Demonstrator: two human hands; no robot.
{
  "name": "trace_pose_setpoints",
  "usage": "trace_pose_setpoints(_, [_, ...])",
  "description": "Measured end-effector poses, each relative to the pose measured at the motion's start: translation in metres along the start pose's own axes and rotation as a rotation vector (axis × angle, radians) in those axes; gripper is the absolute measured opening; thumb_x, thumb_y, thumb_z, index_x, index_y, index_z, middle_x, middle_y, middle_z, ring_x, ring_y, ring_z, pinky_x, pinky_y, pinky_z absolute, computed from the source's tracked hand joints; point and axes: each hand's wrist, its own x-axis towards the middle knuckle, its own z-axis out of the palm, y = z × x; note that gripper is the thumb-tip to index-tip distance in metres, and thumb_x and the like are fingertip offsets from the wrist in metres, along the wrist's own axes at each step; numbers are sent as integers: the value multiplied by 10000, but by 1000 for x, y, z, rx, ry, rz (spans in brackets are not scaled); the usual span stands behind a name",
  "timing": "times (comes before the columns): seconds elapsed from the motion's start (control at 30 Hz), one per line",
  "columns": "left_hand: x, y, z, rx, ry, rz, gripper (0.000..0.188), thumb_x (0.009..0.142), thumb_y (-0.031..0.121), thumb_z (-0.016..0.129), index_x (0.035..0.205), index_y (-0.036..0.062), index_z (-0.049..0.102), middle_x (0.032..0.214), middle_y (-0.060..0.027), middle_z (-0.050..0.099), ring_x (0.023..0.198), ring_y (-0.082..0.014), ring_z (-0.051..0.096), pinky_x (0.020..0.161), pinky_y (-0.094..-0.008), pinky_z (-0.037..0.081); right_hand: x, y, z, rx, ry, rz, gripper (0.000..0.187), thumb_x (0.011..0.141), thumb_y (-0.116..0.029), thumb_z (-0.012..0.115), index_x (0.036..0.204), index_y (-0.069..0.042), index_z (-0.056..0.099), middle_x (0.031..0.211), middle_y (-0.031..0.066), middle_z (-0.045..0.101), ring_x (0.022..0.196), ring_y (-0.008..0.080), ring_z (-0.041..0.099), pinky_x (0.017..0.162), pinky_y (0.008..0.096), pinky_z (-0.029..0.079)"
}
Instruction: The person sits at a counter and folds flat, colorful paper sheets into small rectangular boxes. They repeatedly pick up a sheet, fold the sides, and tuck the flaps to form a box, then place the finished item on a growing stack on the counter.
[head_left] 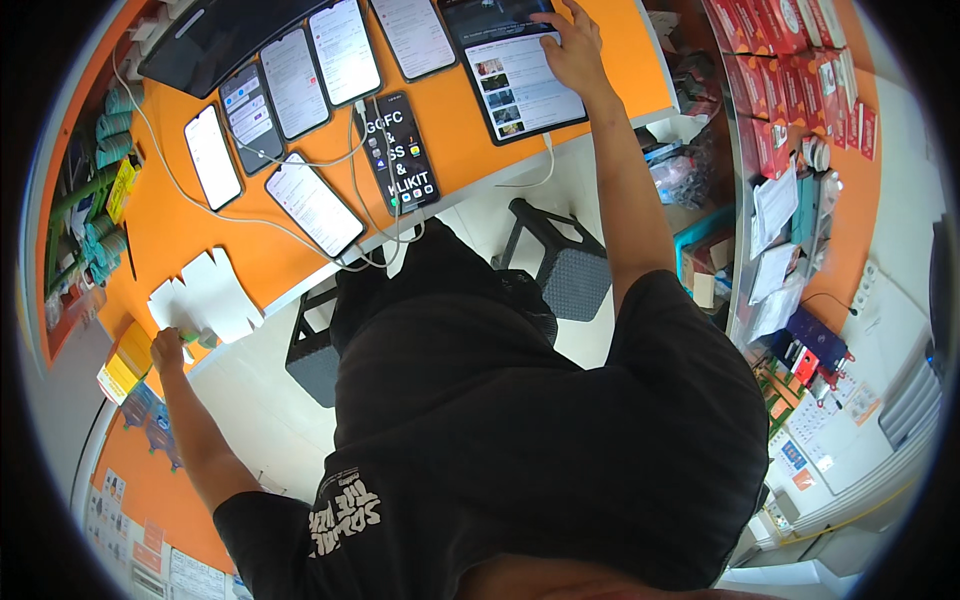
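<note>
At the far right of the orange table, my right hand (577, 55) is over a tablet (515, 75) with a lit screen, index finger stretched onto the display and the other fingers apart. At the left table edge my left hand (168, 347) is closed beside a cut white sheet (210, 297). A small green thing (190, 337) shows at its fingertips; what it is cannot be made out. Several lit phones lie between the hands, among them a white-screened phone (213, 157), a tilted phone (315, 205) and a dark-screened phone (402, 150).
White charging cables (357, 150) run across the phones and over the table edge. A black monitor (215, 40) stands at the back left. A yellow box (128, 362) is beside my left hand. Black stools (572, 275) stand below. Red boxes (765, 80) fill a shelf at right.
</note>
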Motion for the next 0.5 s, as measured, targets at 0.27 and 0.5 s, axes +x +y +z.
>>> trace_pose_setpoints(0.27, [-3, -3, 8, 33, 8, 36, 143, 904, 216, 706, 926, 77, 728, 930, -163, 746, 894, -372, 725, 770, -480, 575, -15, -7, -24, 267, -168, 122, 246, 874, -220, 614, 995, -188, 827, 1523, 103, 510, 1387, 384, 391, 1184, 505, 275])
trace_pose_setpoints(0.5, [-4, -4, 5, -54, 90, 106, 137, 918, 196, 669, 932, 72, 726, 915, -160, 745, 880, -367, 723, 769, -472, 565, -67, -26, -59, 402, -295, 98, 270, 850, -240, 585, 848, -166, 844, 1549, 62, 503, 1380, 376, 392, 1190, 491, 272])
